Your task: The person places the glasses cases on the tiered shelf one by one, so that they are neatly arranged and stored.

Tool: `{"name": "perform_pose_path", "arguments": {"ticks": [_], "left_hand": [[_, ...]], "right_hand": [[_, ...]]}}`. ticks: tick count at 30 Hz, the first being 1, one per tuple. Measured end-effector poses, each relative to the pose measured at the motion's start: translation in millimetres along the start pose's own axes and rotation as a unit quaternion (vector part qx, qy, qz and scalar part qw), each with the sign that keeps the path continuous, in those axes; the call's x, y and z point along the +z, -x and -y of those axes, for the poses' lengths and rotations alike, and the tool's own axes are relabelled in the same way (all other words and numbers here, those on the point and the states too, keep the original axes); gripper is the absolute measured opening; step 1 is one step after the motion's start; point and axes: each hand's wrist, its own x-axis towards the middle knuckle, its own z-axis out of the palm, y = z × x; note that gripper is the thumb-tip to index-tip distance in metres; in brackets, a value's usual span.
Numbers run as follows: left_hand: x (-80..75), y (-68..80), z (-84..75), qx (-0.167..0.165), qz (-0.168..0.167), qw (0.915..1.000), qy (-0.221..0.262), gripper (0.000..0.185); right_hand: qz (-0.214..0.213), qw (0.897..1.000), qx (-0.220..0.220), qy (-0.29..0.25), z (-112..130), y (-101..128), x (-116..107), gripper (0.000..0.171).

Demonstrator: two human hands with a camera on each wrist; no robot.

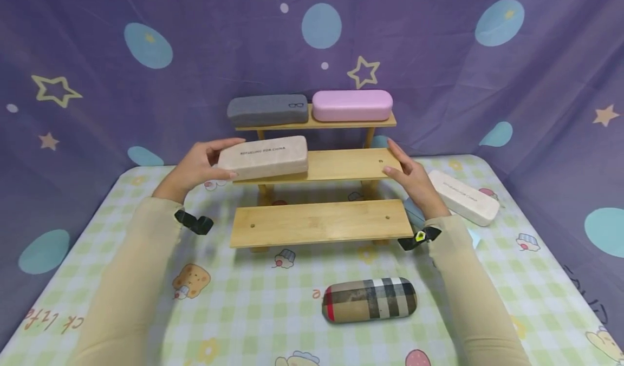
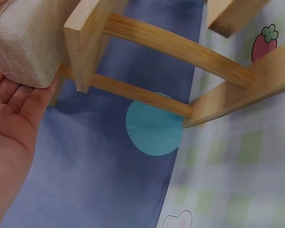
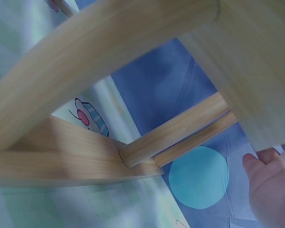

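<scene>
Gripping a beige glasses case [image 1: 264, 157] at its left end, the left hand [image 1: 195, 167] holds it on the middle shelf of the wooden stand [image 1: 341, 165]. The right hand [image 1: 413, 179] rests with relaxed, straight fingers against that shelf's right end, holding nothing. A plaid case [image 1: 369, 299] lies on the surface [image 1: 244, 312] in front.

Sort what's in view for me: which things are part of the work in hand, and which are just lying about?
In hand:
- beige case, held by the left hand on the middle shelf
- wooden rack, its middle shelf touched by the right hand

Lying about:
- grey case and pink case, top shelf
- white case, on the tablecloth
- plaid case, also there
</scene>
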Motion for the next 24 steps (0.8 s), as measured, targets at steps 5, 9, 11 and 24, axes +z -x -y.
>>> {"name": "perform_pose_path", "arguments": {"ticks": [5,9,11,24], "left_hand": [[2.3,-6.5,3.1,-0.009,0.014,0.9998,0.012,0.067],[3.8,-8.9,6.1,-0.012,0.019,0.9995,0.021,0.067],[4.5,-9.4,7.9,-0.013,0.021,0.9994,0.026,0.068],[4.5,-12.0,11.7,-0.01,0.033,0.9988,0.035,0.069]], "right_hand": [[0.001,1.0,-0.002,0.0,0,0,0,0.063],[0.001,1.0,0.001,0.003,1,0,0,0.062],[0.001,1.0,0.002,0.003,1,1,1,0.062],[-0.002,1.0,-0.009,-0.011,0,-1,1,0.062]]}}
